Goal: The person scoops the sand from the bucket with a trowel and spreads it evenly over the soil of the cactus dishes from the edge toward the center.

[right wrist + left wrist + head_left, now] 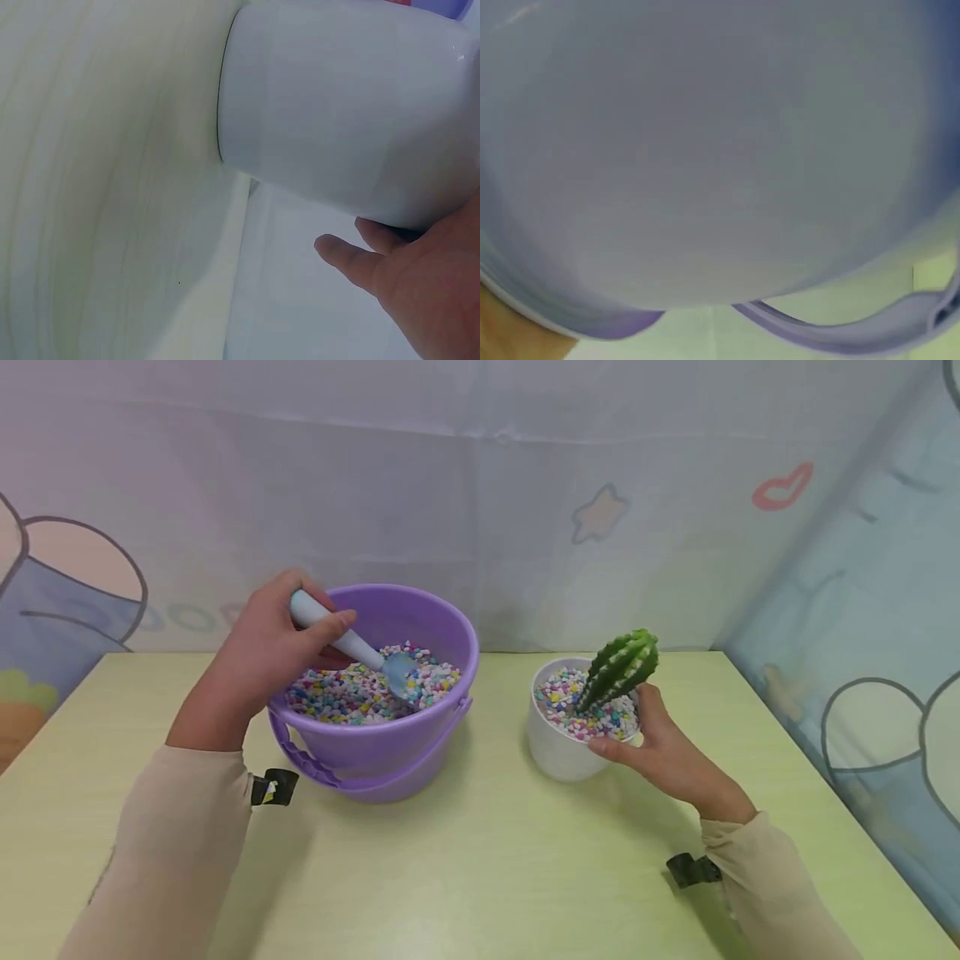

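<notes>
In the head view my left hand (281,631) grips the pale blue handle of a small toy shovel (352,645) over a purple bucket (393,781). The shovel's blade meets the multicoloured pebbles (348,697) in the bucket. To the right, a white pot (558,752) stands on the table, with similar pebbles and a green cactus (622,664) leaning right. My right hand (667,756) holds the pot's right side, thumb at the front of the rim. Up close in the right wrist view, the pot (337,105) has fingers along its side. The bucket's wall (705,150) fills the left wrist view.
Bucket and pot stand side by side towards the back of the light wooden table (480,868). The bucket's purple carry handle (420,768) hangs down at its front. A printed cloth backdrop (420,493) rises behind the table and along its right side.
</notes>
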A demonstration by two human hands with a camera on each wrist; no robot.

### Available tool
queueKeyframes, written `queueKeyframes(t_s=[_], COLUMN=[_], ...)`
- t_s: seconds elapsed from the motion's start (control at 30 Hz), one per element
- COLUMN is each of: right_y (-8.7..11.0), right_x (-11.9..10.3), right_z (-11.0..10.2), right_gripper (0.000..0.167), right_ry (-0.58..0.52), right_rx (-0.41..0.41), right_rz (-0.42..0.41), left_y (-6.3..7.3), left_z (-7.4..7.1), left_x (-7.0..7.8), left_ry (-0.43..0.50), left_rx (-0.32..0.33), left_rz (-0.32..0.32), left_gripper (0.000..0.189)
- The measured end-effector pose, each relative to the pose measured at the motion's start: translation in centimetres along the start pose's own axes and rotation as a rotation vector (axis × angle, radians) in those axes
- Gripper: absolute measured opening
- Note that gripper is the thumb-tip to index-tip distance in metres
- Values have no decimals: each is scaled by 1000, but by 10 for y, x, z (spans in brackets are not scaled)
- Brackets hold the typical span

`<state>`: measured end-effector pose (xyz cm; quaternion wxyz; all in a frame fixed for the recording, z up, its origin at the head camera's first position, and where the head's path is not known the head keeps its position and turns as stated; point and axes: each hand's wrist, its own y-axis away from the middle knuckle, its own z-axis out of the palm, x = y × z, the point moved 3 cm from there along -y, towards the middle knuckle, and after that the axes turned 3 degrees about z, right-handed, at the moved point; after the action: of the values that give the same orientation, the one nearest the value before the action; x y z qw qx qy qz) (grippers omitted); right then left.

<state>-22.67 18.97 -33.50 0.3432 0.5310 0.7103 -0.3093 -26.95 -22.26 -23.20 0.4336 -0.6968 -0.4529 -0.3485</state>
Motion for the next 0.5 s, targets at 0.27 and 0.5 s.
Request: queueKeyframes(t_s=[0.27,0.5], right_y=[0,0], right_x=[1,3], right_z=[-3,-2], right_gripper=[88,87], right_ry=[-2,-10], right_rx=[-10,-1], right_rz=[-1,-7], left_y=[4,0], left_z=[-1,4], left_x=[0,0], left_ry=[107,-36], left_rx=[-126,-11], left_rz=[218,25], left_gripper=[13,33])
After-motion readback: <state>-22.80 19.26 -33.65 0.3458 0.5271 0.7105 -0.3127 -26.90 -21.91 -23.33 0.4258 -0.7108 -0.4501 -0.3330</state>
